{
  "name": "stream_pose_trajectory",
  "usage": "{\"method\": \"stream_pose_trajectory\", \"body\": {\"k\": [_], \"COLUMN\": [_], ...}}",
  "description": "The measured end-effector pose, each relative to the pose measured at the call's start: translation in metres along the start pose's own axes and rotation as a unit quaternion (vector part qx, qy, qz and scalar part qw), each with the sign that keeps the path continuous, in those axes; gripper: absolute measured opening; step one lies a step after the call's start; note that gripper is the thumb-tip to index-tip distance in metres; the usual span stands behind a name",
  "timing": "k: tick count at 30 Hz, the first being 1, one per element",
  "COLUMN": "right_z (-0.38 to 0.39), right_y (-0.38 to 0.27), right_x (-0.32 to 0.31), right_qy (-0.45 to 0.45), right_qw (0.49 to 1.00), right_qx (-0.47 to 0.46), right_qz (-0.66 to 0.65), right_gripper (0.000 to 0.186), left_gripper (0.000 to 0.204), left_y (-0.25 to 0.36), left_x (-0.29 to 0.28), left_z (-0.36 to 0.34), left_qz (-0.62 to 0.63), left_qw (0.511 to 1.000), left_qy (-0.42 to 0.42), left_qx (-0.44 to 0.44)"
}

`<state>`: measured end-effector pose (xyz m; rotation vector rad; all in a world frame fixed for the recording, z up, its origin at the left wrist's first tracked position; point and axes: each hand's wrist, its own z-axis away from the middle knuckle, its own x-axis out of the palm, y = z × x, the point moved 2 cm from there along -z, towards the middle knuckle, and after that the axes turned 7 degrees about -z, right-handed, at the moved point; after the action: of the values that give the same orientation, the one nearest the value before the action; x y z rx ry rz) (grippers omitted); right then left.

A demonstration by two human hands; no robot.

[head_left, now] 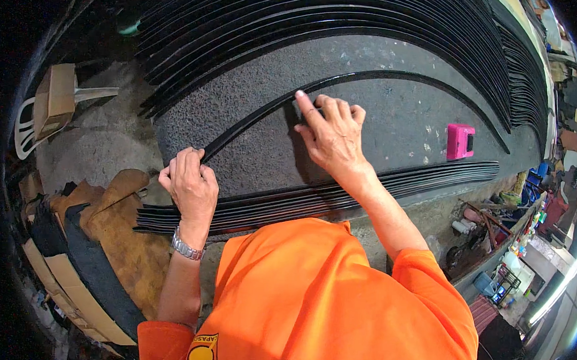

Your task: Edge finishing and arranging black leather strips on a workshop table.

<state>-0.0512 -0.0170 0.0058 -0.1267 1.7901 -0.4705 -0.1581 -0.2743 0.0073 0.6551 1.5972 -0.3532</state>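
Observation:
A long, narrow black strap (383, 75), leather-like and glossy along its edge, lies across the dark worktable (393, 139). It looks arched in this view. My left hand (194, 183) is closed round its near left end, with a metal watch on the wrist. Further along, my right hand (334, 132) rests its outstretched index fingertip on the strap; the other fingers are loosely bent and hold nothing. Close to my body lies a bundle of similar black straps (391, 178). Many more straps (347, 18) are laid side by side at the far side of the table.
A pink box-shaped object (458, 142) with a black part sits at the table's right. To the left, brown hide-like sheets (122, 230) are piled beside the table, and a cardboard box (55, 96) stands on a white plastic chair (25, 133). Cluttered shelving (510, 273) is at right.

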Motion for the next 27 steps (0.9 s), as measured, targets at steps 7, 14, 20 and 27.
{"method": "stream_pose_trajectory", "body": {"k": [7, 14, 20, 27], "right_z": [-0.002, -0.004, 0.0, 0.042], "right_y": [-0.018, -0.018, -0.022, 0.066], "right_x": [0.002, 0.003, -0.003, -0.059], "right_qy": [-0.014, -0.011, -0.02, 0.076], "right_qw": [0.999, 1.0, 0.998, 0.983], "right_qx": [-0.036, -0.017, -0.045, 0.109], "right_qz": [-0.017, -0.02, -0.028, 0.125], "right_gripper": [0.058, 0.057, 0.054, 0.05], "left_gripper": [0.027, 0.029, 0.028, 0.034], "left_y": [-0.003, -0.004, -0.002, -0.021], "left_x": [0.002, 0.001, 0.002, 0.013], "left_z": [0.002, 0.005, 0.004, 0.021], "left_qz": [0.008, 0.003, 0.002, 0.009], "left_qw": [1.0, 1.0, 1.0, 1.0], "left_qy": [-0.016, -0.017, -0.014, 0.008], "left_qx": [-0.005, -0.016, -0.012, 0.002]}}
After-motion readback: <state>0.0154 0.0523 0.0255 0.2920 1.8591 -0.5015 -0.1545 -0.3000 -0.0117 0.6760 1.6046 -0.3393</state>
